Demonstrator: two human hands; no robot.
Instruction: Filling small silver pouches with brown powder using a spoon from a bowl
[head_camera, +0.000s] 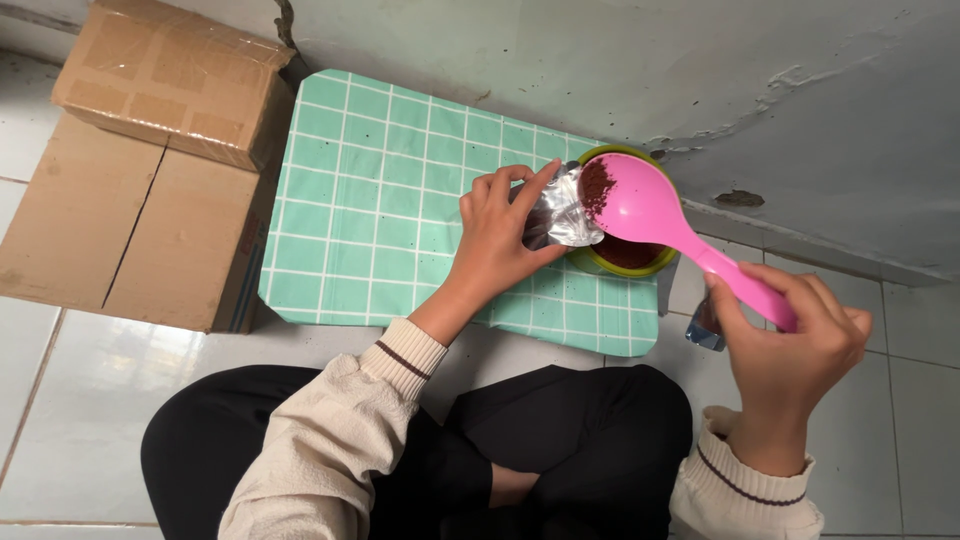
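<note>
Over a green-checked mat (370, 200) — left hand (500, 235) grips foil packet (562, 212), right hand (795, 345) pink spoon (650, 215).

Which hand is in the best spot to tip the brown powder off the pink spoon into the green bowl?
The right hand. It grips the pink spoon by its handle, with the powder-filled scoop right over the green bowl. The left hand is busy holding the silver foil packet.
</note>
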